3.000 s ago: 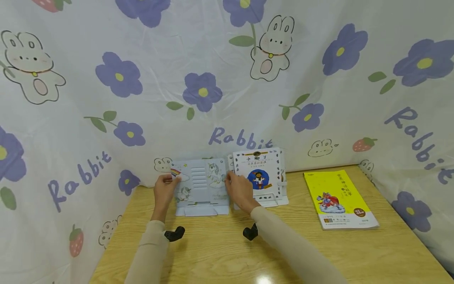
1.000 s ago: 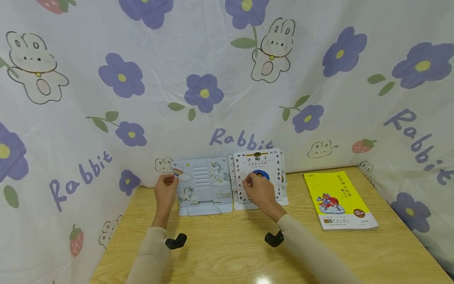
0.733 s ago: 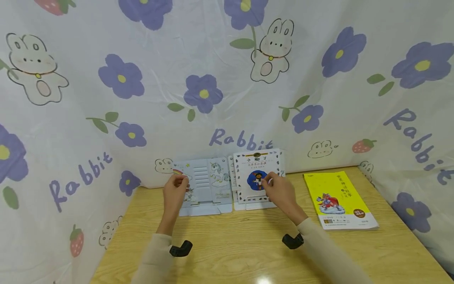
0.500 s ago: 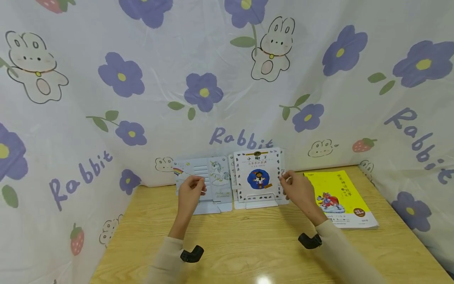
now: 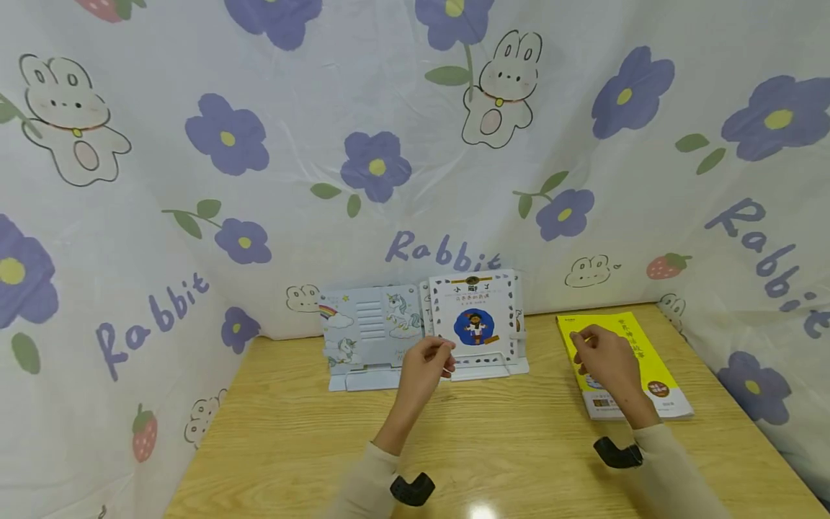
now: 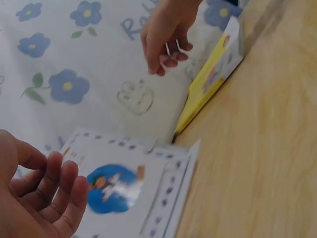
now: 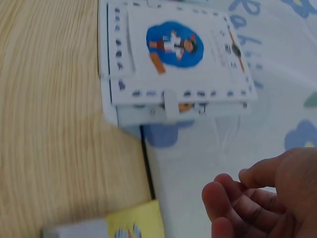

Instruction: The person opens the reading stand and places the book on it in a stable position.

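My left hand (image 5: 420,371) hovers with loosely bent fingers and holds nothing, overlapping the gap between a pale unicorn-print book stand (image 5: 369,346) and a white picture book (image 5: 473,328). That picture book leans upright on a second stand, behind its front lip. My right hand (image 5: 609,364), also loosely bent and holding nothing, is over a yellow-and-white book (image 5: 660,364) lying flat. In the right wrist view the yellow book's corner (image 7: 136,223) shows at the bottom, with the fingers apart from it. The left wrist view shows the picture book (image 6: 119,186) just beyond my left fingers.
A wooden table (image 5: 493,447) carries both stands near its back edge. Behind and beside it hangs a white curtain (image 5: 292,223) printed with rabbits and purple flowers. Black wrist mounts (image 5: 413,490) stick out from both forearms.
Both hands have moved right: my left hand has come away from the unicorn stand's left edge, and my right hand has crossed past the picture book to the yellow book. The unicorn stand has shifted slightly right.
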`<state>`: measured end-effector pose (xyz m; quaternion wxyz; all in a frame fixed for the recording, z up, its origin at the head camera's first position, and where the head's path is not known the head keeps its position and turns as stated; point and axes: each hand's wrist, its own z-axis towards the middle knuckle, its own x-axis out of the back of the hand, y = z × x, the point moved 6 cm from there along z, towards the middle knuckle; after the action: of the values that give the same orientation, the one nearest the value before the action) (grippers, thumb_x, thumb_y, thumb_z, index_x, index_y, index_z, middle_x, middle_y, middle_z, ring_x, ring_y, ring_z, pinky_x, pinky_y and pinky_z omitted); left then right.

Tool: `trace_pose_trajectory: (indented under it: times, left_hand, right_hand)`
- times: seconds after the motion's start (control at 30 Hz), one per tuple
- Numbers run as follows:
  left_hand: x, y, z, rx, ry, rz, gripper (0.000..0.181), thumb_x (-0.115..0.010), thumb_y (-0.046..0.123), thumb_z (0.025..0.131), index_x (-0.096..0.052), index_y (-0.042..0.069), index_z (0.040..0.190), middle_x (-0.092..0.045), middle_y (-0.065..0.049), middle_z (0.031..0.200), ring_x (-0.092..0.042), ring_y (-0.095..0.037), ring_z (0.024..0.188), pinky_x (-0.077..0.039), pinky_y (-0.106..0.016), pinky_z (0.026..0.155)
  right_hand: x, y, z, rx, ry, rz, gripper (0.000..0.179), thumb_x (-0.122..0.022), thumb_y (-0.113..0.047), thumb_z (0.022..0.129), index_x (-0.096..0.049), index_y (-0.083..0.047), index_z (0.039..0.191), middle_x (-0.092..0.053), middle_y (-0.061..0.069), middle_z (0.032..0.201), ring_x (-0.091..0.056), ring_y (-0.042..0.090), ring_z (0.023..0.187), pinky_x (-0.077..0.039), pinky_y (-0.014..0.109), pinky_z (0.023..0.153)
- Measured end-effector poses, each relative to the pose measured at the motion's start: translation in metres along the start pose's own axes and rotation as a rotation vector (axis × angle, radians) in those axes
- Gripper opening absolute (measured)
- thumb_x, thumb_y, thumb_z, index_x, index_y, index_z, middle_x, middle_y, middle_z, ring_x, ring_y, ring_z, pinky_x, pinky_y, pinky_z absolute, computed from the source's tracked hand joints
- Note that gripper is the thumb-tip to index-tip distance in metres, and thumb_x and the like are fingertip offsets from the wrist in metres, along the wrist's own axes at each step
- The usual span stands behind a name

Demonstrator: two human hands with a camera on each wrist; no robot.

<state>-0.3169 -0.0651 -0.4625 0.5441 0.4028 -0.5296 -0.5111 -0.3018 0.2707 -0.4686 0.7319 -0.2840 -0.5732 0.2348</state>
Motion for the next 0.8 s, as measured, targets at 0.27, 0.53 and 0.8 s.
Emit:
trace_pose_trajectory:
  times: [0.27, 0.53, 0.8]
  left_hand:
    - [-0.069, -0.017, -0.016, 0.065, -0.142, -0.056, 0.019, -0.062, 0.016, 0.108, -0.075, 0.003, 0.110, -0.074, -0.013, 0.087, -0.075, -0.026, 0.077, -0.067, -0.041, 0.073]
    - [-0.125, -0.038, -0.026, 0.116, -0.269, -0.055, 0.021, -0.062, 0.013, 0.108, -0.073, -0.004, 0.111, -0.074, -0.006, 0.083, -0.070, -0.008, 0.071, -0.065, -0.029, 0.069]
    - [-0.158, -0.048, -0.028, 0.196, -0.356, -0.081, 0.015, -0.065, 0.015, 0.106, -0.072, 0.002, 0.111, -0.076, -0.007, 0.091, -0.076, -0.019, 0.083, -0.067, -0.034, 0.077]
  right_hand:
    - [0.027, 0.051, -0.008, -0.112, 0.029, -0.075, 0.045, -0.055, -0.034, 0.111, -0.067, 0.009, 0.121, -0.077, 0.020, 0.088, -0.065, 0.019, 0.060, -0.046, 0.032, 0.050]
    - [0.048, 0.094, -0.012, -0.237, 0.033, -0.106, 0.041, -0.057, -0.025, 0.109, -0.060, 0.015, 0.120, -0.071, 0.032, 0.102, -0.068, 0.024, 0.069, -0.051, 0.032, 0.056]
    - [0.054, 0.116, -0.018, -0.352, -0.105, -0.220, 0.062, -0.059, -0.027, 0.106, -0.047, 0.027, 0.134, -0.054, 0.047, 0.126, -0.057, 0.054, 0.103, -0.052, 0.064, 0.089]
